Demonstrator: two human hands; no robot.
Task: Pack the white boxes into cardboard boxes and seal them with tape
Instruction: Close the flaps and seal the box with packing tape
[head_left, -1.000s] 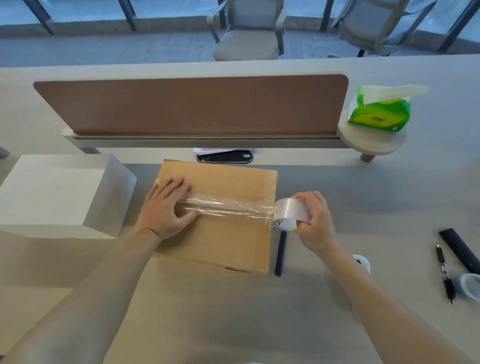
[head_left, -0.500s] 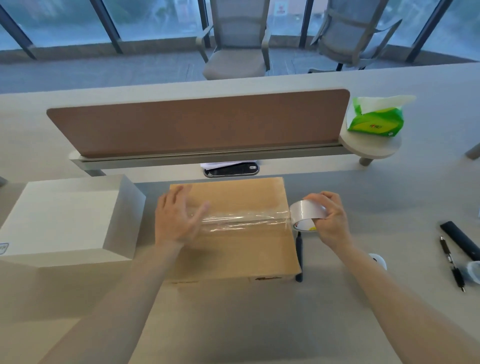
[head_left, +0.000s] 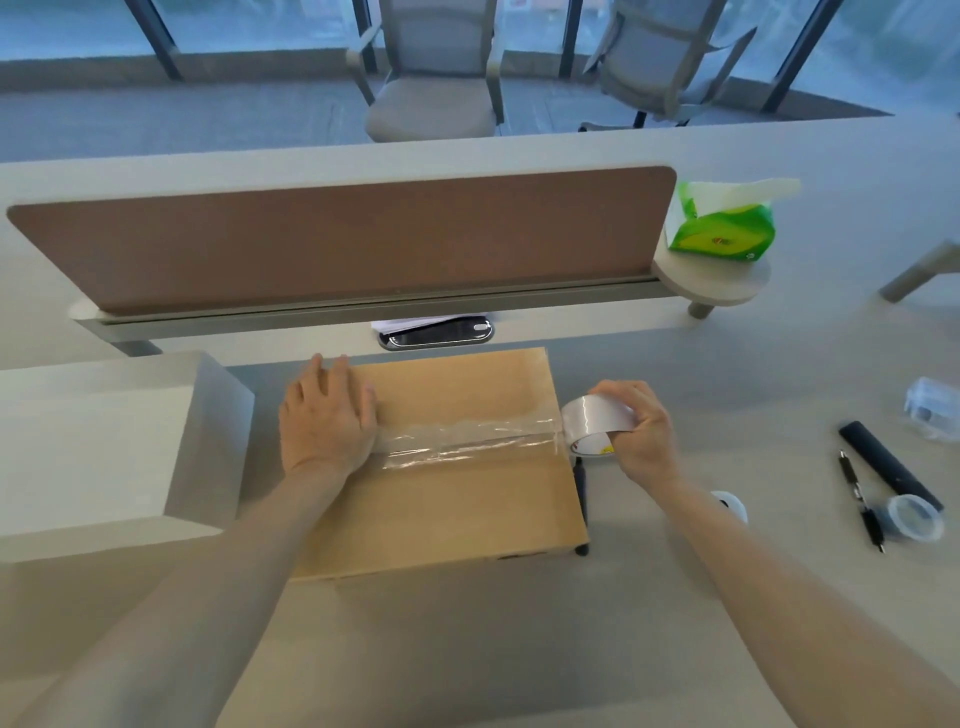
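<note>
A closed brown cardboard box (head_left: 467, 504) lies flat on the desk in front of me. A strip of clear tape (head_left: 467, 441) runs left to right along its top seam. My left hand (head_left: 327, 415) lies flat with straight fingers on the box's left end, pressing the tape's start. My right hand (head_left: 641, 436) grips the clear tape roll (head_left: 595, 423) just past the box's right edge, the strip still joined to the roll. A large white box (head_left: 104, 441) stands to the left of the cardboard box.
A black pen (head_left: 581, 499) lies along the box's right side. Farther right are another pen (head_left: 860, 499), a black bar (head_left: 888, 465), a small tape roll (head_left: 914, 517) and a clear plastic item (head_left: 932, 408). A brown divider panel (head_left: 337, 239) and green tissue pack (head_left: 722, 223) stand behind.
My left hand slid left along the tape toward the box's left end and now lies flat there. The right hand keeps the roll at the right edge. The camera view shifted.
</note>
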